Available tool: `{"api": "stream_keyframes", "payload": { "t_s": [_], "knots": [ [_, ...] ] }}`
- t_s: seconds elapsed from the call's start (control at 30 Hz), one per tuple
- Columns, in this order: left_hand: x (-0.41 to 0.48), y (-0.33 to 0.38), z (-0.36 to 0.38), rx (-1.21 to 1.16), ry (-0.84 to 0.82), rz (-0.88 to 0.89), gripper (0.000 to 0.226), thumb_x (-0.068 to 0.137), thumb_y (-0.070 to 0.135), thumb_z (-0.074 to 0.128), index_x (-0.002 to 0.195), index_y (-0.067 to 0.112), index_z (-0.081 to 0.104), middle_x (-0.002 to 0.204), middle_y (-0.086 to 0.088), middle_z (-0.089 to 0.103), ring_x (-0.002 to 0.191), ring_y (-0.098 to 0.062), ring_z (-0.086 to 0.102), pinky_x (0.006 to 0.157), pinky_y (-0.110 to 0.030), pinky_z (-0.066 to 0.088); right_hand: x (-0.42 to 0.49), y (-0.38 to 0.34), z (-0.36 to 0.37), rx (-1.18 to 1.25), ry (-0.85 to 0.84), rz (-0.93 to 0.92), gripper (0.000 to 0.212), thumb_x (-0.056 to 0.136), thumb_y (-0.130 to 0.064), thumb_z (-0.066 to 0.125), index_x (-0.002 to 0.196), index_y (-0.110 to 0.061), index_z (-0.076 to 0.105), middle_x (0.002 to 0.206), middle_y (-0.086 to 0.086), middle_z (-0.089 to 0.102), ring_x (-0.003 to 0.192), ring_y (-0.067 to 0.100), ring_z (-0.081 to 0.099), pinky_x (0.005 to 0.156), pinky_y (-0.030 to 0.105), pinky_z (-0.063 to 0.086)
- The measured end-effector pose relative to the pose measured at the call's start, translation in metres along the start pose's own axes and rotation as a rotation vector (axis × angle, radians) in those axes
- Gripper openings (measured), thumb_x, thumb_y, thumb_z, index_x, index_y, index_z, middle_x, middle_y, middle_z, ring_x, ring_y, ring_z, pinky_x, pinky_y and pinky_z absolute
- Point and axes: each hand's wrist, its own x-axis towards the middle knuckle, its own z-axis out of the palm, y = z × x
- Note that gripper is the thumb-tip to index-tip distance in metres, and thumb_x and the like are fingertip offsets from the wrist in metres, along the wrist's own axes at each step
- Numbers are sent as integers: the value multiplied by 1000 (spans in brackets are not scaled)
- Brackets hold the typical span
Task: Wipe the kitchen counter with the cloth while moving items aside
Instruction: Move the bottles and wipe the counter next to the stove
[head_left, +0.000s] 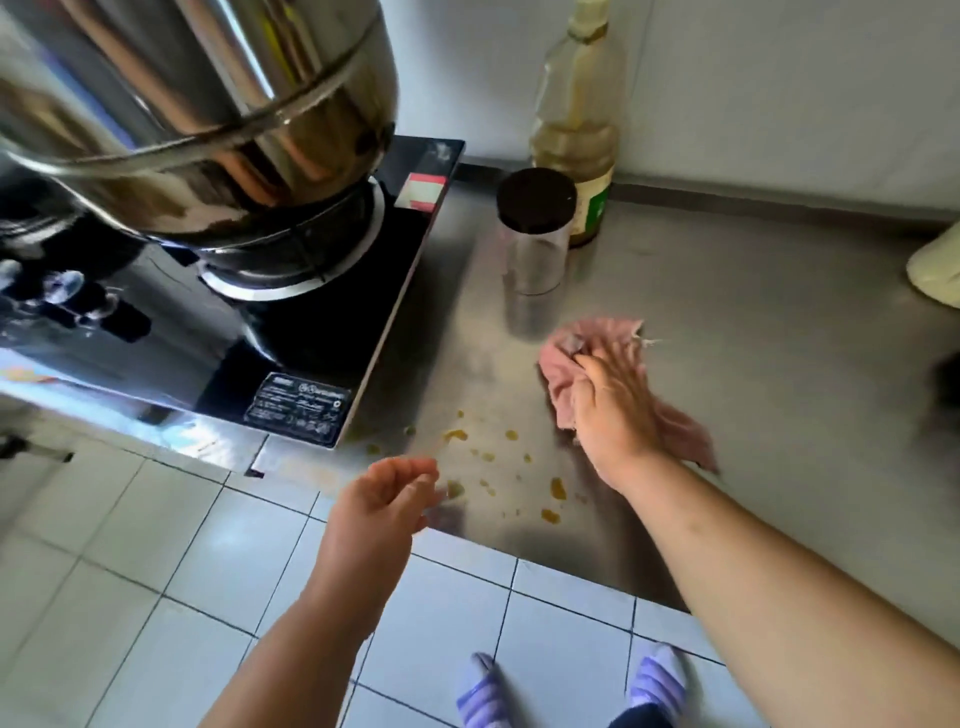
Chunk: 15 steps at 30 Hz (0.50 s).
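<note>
A pink cloth (566, 358) lies bunched on the steel counter (753, 395), and my right hand (613, 410) presses down on it, fingers curled over its top. Yellow-orange spots (511, 462) dot the counter near its front edge, to the left of the cloth. My left hand (384, 499) hovers over the counter's front edge beside those spots, fingers loosely curled and holding nothing. A clear jar with a black lid (535, 234) stands behind the cloth, with a tall oil bottle (579, 119) just behind it.
A black glass gas hob (332, 332) sits at the left with a large steel pot (208, 104) on its burner. A pale container (935, 270) shows at the right edge. White wall tiles rise behind; floor tiles and my slippered feet lie below.
</note>
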Motion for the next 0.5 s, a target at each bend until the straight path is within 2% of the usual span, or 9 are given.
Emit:
{"api": "stream_keyframes", "payload": {
  "t_s": [0.13,0.23,0.3,0.4,0.5],
  "knots": [
    [-3,-14,-41,11,31,-22,14,90,9,58,93,17,69,80,10,74,76,-9,69,72,-28,53,-7,-79,54,131,-93,-61,40,100,-16,34,135,-14,52,154,9,33,147,25,14,119,35,-1],
    [-5,-23,-72,9,63,-23,15,90,10,58,91,20,69,85,7,74,78,-10,70,75,-32,54,-19,-126,82,143,-162,-194,40,99,-16,35,135,-13,53,156,12,27,148,31,10,120,40,-3],
    [-4,-28,-86,-6,81,-29,16,91,11,58,91,21,70,85,6,75,79,-11,71,76,-33,54,-28,-149,100,82,-198,-334,45,97,-22,32,137,-14,51,158,11,24,148,32,7,120,46,-1],
    [-4,-35,-100,-17,111,-25,15,90,10,58,92,19,71,83,5,75,77,-11,71,76,-34,55,-51,-172,123,-93,-266,-438,54,94,-34,36,147,-28,34,160,4,17,148,29,0,118,49,5],
    [-4,-40,-107,-41,129,-40,15,89,9,59,92,18,71,80,4,75,73,-10,70,75,-34,54,-84,-177,131,-164,-304,-564,44,88,-34,40,131,-34,48,152,3,35,145,35,8,118,51,5]
  ]
}}
